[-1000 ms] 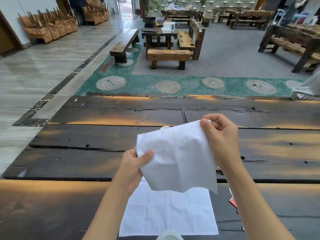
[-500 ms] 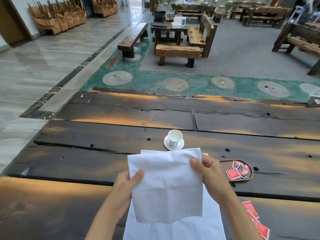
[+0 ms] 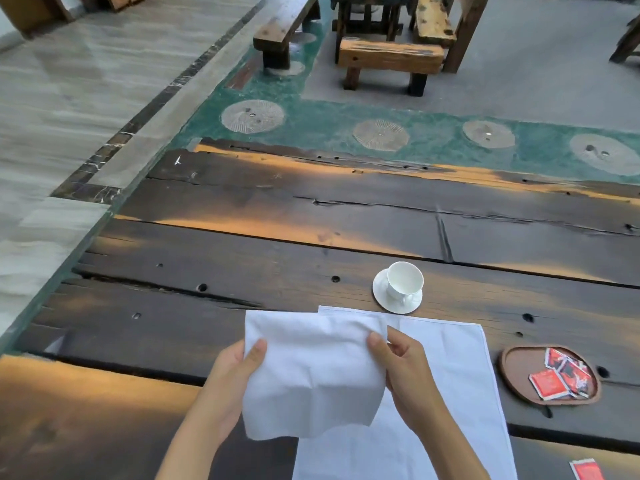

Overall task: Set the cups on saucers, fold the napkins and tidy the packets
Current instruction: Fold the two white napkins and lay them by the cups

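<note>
Fingers [image 3: 256, 351] of the left hand [image 3: 225, 386] are closing on the left edge of a white napkin [image 3: 311, 379], thumb lying on the upper face and the other fingers hidden beneath the cloth. Fingers of the right hand [image 3: 403, 372] are pinching the napkin's upper right corner, curled tight around the cloth. Both hands are holding this napkin above the near middle of the dark wooden surface [image 3: 242, 258], and its lower edge is hanging loose and creased. A second, larger white napkin [image 3: 450, 393] is lying flat on the surface under and to the right of the held one, running toward the near edge of the view. Just beyond its far edge, a white cup [image 3: 404, 280] is standing upright on a white saucer [image 3: 381, 292], the saucer's near rim almost touching the flat napkin. To the right, an oval brown tray [image 3: 516, 365] is resting on the surface and is carrying several red packets [image 3: 550, 384], piled loosely and overlapping. One more red packet [image 3: 587, 471] is lying on the surface at the near right corner, partly cut off by the frame. Beyond the far edge of the surface, wooden benches [image 3: 389, 57] are standing on the floor.
</note>
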A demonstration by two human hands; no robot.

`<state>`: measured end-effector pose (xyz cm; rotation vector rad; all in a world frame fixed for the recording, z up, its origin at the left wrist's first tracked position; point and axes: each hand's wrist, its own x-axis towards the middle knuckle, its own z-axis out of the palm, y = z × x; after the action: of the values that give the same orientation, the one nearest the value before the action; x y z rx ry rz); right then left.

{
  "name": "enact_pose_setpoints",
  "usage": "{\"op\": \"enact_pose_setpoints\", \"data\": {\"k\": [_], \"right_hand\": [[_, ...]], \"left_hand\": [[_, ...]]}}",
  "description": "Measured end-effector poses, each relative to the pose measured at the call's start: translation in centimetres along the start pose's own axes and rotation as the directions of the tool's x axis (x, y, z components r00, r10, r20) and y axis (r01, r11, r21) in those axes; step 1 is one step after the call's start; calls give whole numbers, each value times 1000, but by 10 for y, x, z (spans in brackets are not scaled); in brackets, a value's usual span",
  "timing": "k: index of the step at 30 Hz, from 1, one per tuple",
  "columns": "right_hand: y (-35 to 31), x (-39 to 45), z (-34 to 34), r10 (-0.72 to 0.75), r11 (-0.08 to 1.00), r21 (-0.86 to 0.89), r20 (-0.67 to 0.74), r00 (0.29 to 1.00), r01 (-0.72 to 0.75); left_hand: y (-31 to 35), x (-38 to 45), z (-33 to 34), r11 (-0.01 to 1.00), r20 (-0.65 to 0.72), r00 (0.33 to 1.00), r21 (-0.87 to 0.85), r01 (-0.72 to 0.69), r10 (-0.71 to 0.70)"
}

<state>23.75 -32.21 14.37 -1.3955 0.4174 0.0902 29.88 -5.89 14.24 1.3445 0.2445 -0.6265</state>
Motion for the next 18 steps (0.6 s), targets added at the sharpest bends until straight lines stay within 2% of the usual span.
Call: {"op": "enact_pose_setpoints", "data": {"k": [5, 7, 10, 13, 18], "right_hand": [[3, 95, 17, 67, 998, 28, -114, 991, -64], [7, 147, 21, 102, 995, 11, -186, 977, -101], [31, 212, 22, 194, 976, -56, -205, 959, -210], [62, 239, 16, 281, 946, -97, -230, 932, -309], [84, 252, 10, 245, 926, -214, -284, 927, -310]], "left_hand": [[29, 109, -16, 988, 23, 998, 144, 49, -53], [41, 162, -16, 984, -16, 998, 168, 62, -60], [35, 221, -21, 968, -63, 989, 203, 147, -137], [6, 243, -41, 930, -140, 968, 276, 242, -210], [-20, 254, -67, 893, -152, 969, 382, 237, -192]]}}
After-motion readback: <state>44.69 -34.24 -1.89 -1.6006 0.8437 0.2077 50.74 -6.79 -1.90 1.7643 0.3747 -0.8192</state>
